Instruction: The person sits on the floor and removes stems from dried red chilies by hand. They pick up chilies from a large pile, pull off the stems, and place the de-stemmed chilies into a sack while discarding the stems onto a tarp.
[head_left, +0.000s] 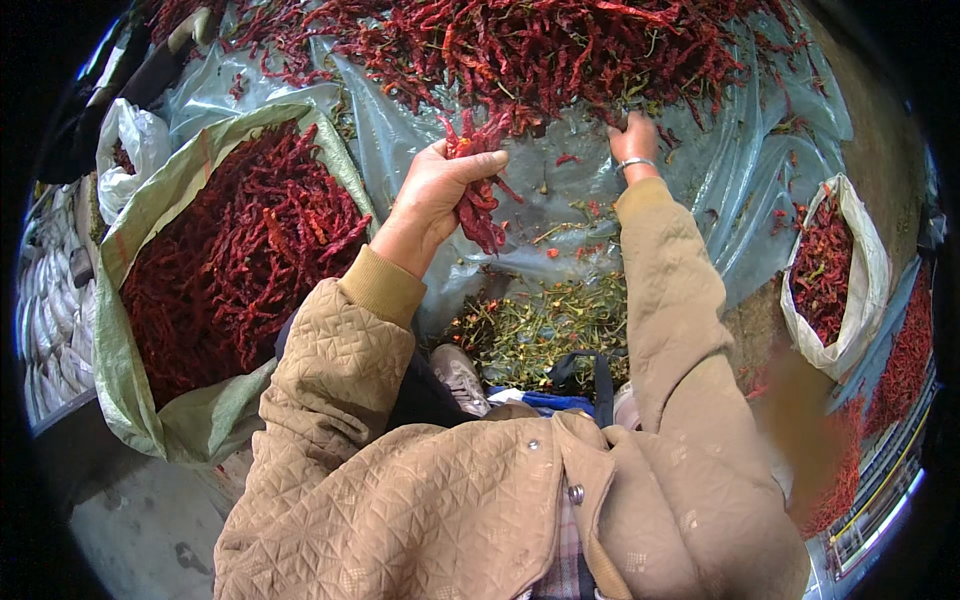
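Observation:
My left hand (435, 191) is closed around a bunch of dried red chili peppers (480, 206), its thumb pressed across them. They hang over a translucent plastic sheet (555, 180). Farther out, my right hand (636, 142), with a metal bangle at the wrist, is at the near edge of a large heap of dried red chilies (570, 52). Its fingertips are blurred and partly hidden, so I cannot make out whether they grip anything. Left of my left arm stands a pale green woven sack (124, 352), its mouth wide, filled with dried chilies (247, 247).
Green stems and chili scraps (547, 322) lie between my shoes (459, 379). A white sack (874, 277) of chilies stands at the right, with more chilies (904, 352) spread beyond it. A white plastic bag (139, 146) and another person's hand (191, 30) are at the upper left.

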